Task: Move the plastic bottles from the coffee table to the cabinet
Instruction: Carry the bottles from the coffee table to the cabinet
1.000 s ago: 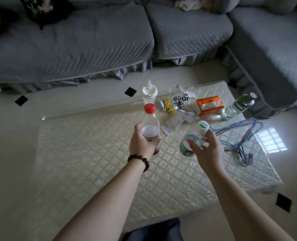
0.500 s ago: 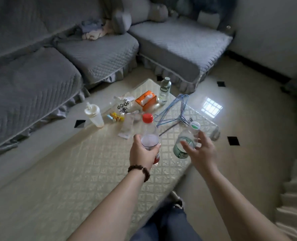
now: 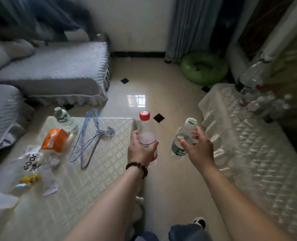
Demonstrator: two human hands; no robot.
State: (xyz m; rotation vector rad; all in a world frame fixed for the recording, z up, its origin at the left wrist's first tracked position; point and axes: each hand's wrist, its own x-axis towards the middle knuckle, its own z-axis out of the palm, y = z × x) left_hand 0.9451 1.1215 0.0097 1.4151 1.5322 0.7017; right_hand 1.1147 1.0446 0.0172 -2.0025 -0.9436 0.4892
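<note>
My left hand [image 3: 140,150] grips a clear bottle with a red cap [image 3: 146,133], held upright over the floor just past the coffee table [image 3: 95,171]. My right hand [image 3: 196,148] holds a clear bottle with a white-and-green cap and green label [image 3: 182,140], tilted slightly. Another clear bottle [image 3: 64,120] stands at the coffee table's far corner. To the right is the cabinet [image 3: 248,153] under a shiny quilted cover, with several blurred clear bottles [image 3: 262,101] at its far end.
On the coffee table lie an orange tissue box [image 3: 56,140], blue wire hangers [image 3: 88,136], a printed plastic bag [image 3: 31,160], sweets and a cup at the left edge. Grey sofas [image 3: 57,73] stand behind it. A green inflatable ring [image 3: 203,68] lies on the tiled floor.
The view has swung right from the sofa and table toward the cabinet. Both hands, still holding their bottles, have moved off the table to above the floor between table and cabinet.
</note>
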